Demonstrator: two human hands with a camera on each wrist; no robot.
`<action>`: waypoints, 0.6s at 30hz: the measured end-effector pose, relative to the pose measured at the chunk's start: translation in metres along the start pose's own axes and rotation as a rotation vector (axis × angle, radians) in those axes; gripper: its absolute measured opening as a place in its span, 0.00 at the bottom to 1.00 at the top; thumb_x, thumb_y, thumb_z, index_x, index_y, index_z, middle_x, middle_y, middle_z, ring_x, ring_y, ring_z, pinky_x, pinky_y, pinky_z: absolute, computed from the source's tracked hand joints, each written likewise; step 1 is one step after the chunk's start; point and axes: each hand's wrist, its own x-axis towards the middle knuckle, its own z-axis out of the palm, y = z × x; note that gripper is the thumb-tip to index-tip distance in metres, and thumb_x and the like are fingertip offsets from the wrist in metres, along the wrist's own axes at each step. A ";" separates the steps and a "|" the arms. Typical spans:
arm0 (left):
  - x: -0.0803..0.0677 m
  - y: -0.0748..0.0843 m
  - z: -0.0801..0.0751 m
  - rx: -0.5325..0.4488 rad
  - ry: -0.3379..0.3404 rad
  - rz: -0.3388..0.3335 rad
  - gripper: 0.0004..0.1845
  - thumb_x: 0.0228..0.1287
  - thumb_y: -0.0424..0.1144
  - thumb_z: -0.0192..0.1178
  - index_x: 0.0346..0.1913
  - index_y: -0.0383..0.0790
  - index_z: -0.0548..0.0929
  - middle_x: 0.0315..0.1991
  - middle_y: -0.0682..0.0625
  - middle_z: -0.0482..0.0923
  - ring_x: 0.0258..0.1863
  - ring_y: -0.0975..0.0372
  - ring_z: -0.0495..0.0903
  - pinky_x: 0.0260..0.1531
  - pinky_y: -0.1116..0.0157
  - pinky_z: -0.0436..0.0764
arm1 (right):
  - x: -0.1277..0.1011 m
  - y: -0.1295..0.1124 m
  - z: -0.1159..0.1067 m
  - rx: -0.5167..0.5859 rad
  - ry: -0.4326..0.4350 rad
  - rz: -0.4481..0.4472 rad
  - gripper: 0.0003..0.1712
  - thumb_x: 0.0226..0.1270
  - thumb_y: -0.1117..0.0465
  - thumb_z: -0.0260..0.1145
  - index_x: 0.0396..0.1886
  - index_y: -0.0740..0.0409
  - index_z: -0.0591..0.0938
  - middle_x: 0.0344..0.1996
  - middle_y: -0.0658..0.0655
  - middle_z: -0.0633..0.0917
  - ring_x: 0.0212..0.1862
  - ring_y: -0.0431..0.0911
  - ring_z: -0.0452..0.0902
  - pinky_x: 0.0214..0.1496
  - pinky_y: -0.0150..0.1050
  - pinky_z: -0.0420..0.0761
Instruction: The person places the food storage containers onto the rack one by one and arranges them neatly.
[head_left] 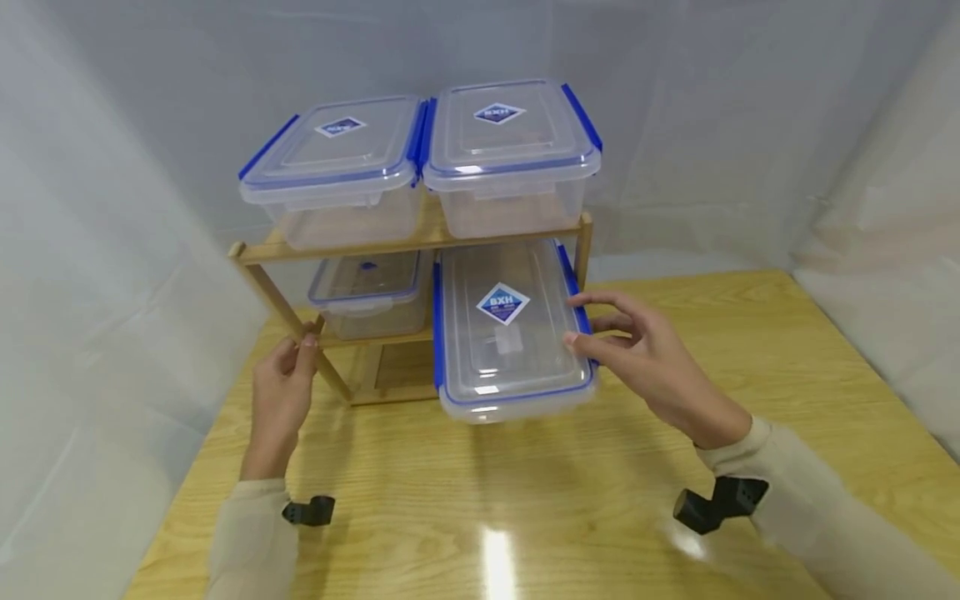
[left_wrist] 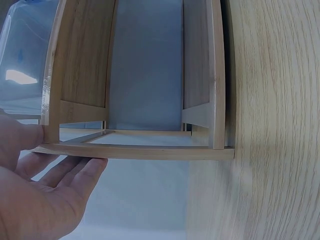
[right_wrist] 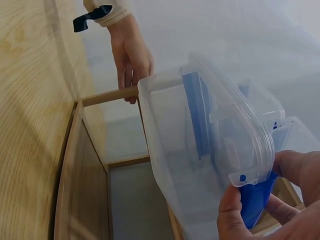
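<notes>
A wooden two-tier rack (head_left: 408, 243) stands on the table. My left hand (head_left: 281, 387) grips its left front post; in the left wrist view the thumb and fingers of that hand (left_wrist: 50, 200) lie on either side of the wood. My right hand (head_left: 648, 354) holds a clear lidded plastic food container (head_left: 517, 358) by its right side. In the right wrist view, the fingers of this hand curl about a blue side latch (right_wrist: 255, 200). The container's near end sticks out in front of the middle shelf, and its far end is hidden under the top shelf.
Two more lidded containers, one on the left (head_left: 337, 167) and one on the right (head_left: 510, 158), sit side by side on the top shelf. Another container (head_left: 375, 292) occupies the middle shelf's left half. Pale sheeting (head_left: 675, 125) hangs behind the wooden table (head_left: 405, 500).
</notes>
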 end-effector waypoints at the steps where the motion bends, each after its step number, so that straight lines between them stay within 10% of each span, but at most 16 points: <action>1: 0.000 0.000 0.000 0.004 0.003 -0.002 0.29 0.71 0.58 0.43 0.55 0.35 0.77 0.61 0.42 0.72 0.59 0.51 0.72 0.51 0.51 0.75 | 0.001 -0.001 0.000 -0.004 -0.001 0.000 0.26 0.64 0.56 0.67 0.61 0.50 0.73 0.49 0.62 0.79 0.47 0.54 0.78 0.46 0.43 0.80; 18: -0.002 0.000 -0.001 -0.019 -0.016 -0.055 0.29 0.71 0.58 0.43 0.68 0.47 0.68 0.62 0.38 0.71 0.61 0.49 0.69 0.59 0.47 0.69 | 0.012 -0.012 -0.003 -0.023 -0.066 0.098 0.26 0.65 0.50 0.65 0.63 0.46 0.75 0.56 0.53 0.77 0.55 0.50 0.71 0.57 0.44 0.72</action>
